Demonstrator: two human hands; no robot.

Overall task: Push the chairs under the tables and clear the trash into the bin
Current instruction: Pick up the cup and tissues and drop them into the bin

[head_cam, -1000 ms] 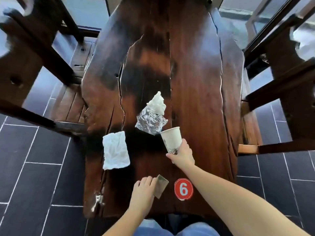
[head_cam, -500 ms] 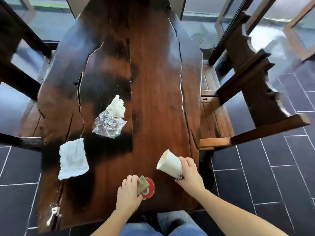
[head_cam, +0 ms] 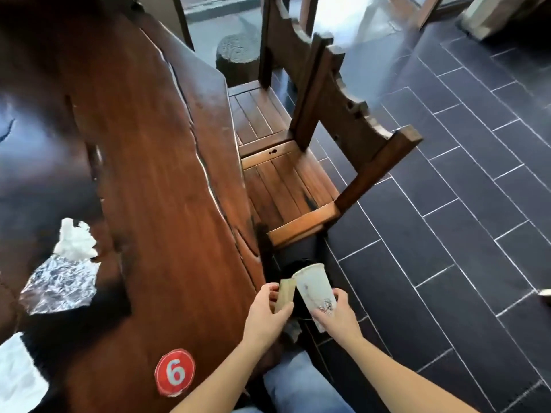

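Dark slate floor tiles [head_cam: 447, 234] run off to our right, and closest to us our two hands meet past the corner of the bench [head_cam: 155, 174]. Our left hand [head_cam: 265, 315] is closed on a small tan card [head_cam: 284, 293], and our right hand [head_cam: 337, 314] is wrapped around a tilted paper cup [head_cam: 314, 289]. We hold both over a dark round bin [head_cam: 298, 299] on the floor just beside the bench, most likely so they can drop straight in. Beside our left forearm sits a red number sticker [head_cam: 175, 372]. Further left on the bench, trash waits: a flat white napkin [head_cam: 18, 377], a sheet of crumpled foil [head_cam: 59, 283], and a wadded tissue [head_cam: 75, 241] touching its far edge. Beyond the bin, a wooden chair [head_cam: 286, 186] stands with its seat partly under the bench, and a second chair [head_cam: 262, 114] sits just behind it; both may need pushing in further.
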